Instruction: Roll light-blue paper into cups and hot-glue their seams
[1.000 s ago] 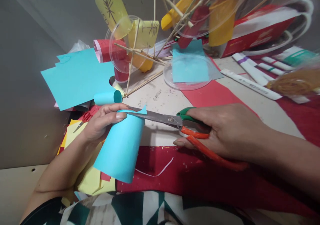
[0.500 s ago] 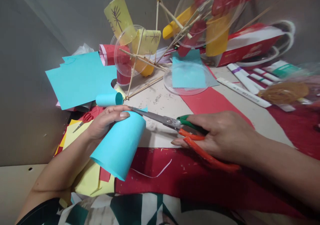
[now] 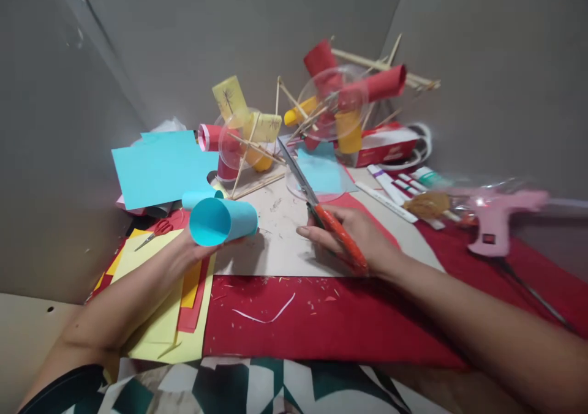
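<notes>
My left hand (image 3: pixel 190 256) grips a rolled tube of light blue paper (image 3: pixel 225 221), its open end turned toward me, held just above the table. My right hand (image 3: pixel 356 239) is closed round the orange and green handles of a pair of scissors (image 3: pixel 316 203). The shut blades point up and away toward the back of the table. Scissors and tube are apart.
A flat blue sheet (image 3: pixel 158 166) and a small blue roll (image 3: pixel 199 196) lie behind the tube. Stick-and-cup paper models (image 3: pixel 321 105) stand at the back. Markers (image 3: pixel 388 187) and a pink glue gun (image 3: pixel 498 215) lie right. Small red scissors (image 3: pixel 156 230) rest on yellow paper (image 3: pixel 158 325).
The scissors have come off the tube's edge and swung upright and away. My left hand has turned the tube so its open end faces me. The camera has pulled back.
</notes>
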A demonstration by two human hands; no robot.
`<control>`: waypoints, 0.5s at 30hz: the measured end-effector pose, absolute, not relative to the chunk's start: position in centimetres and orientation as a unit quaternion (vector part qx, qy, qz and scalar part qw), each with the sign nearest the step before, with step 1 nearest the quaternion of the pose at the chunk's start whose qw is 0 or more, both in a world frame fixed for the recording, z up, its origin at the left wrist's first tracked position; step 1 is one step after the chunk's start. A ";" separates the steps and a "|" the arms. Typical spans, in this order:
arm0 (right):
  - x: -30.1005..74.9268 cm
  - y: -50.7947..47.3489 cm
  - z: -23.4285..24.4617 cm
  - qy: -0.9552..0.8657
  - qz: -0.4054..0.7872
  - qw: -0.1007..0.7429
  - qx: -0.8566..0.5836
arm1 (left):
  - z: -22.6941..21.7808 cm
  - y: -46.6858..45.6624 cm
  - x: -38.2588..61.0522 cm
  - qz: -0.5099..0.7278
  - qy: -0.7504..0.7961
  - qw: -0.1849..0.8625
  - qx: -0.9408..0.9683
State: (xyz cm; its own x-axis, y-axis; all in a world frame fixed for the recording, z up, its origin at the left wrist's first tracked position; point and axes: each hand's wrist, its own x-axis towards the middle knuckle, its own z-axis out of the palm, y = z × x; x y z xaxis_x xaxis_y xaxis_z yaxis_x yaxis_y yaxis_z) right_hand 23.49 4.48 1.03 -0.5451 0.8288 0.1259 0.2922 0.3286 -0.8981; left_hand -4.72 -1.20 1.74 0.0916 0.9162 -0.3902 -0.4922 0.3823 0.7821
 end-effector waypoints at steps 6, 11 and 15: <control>22.9 3.2 3.2 -0.796 0.361 0.357 -0.330 | 2.5 -1.4 -2.5 0.555 0.509 0.631 0.185; 21.0 1.6 4.7 -0.826 0.275 0.382 -0.309 | 2.0 -1.8 -0.8 0.560 0.510 0.621 0.203; 19.7 0.5 4.7 -0.837 0.230 0.399 -0.296 | 1.6 -3.2 0.3 0.565 0.520 0.604 0.213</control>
State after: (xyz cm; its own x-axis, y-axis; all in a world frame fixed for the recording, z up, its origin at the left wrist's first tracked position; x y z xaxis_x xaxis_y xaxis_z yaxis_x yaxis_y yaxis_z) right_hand 19.65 0.49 4.66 -0.5062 0.6786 0.5322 0.3121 0.7194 -0.6205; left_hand 0.26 -3.19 1.62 -0.1782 0.9044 -0.3877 -0.4608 0.2714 0.8450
